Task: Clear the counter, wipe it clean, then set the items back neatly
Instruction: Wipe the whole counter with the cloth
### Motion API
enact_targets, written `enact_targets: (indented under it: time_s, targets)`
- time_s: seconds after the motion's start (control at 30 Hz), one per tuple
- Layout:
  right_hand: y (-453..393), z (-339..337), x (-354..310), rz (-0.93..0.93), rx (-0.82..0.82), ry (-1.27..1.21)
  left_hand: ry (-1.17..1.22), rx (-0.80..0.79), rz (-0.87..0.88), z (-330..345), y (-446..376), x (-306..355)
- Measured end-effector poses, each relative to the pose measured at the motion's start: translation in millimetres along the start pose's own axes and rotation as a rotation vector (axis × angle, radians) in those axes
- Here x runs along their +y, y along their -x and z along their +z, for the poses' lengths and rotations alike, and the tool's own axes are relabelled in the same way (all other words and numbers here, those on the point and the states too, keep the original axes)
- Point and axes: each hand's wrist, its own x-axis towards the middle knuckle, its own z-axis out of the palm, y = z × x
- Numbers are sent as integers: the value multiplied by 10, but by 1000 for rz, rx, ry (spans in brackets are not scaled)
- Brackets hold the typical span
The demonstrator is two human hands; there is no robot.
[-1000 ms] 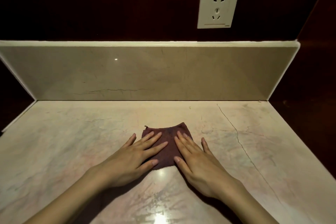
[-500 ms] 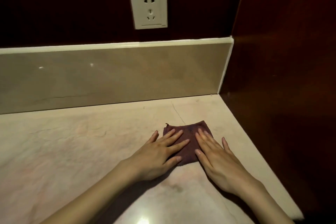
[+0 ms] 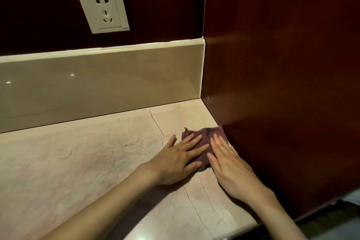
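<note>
two hands [image 3: 175,160], one cloth [image 3: 204,134], one socket [image 3: 102,9]

Your left hand [image 3: 178,159] and right hand [image 3: 228,167] lie flat, fingers spread, side by side on the dark purple cloth [image 3: 204,138]. The cloth sits on the tabletop [image 3: 78,161] at its right edge, touching the dark wooden side panel [image 3: 282,84]. A white wall socket [image 3: 102,9] hangs above the beige backsplash [image 3: 97,85].

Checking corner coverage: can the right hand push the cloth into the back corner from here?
Probably yes. The right hand lies flat on the cloth against the side panel, and the counter ahead looks bare.
</note>
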Motion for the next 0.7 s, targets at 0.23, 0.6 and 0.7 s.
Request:
enact_targets:
  time_s: [0.23, 0.6, 0.7]
  targets:
    - [24, 4, 0, -29, -15, 57, 17, 13, -23, -4, 86, -23]
    - [173, 245, -680, -149, -140, 147, 68, 9, -144, 63, 1021, -399]
    - [208, 385, -993, -215, -146, 146, 75, -1, -201, 98, 1413, -564]
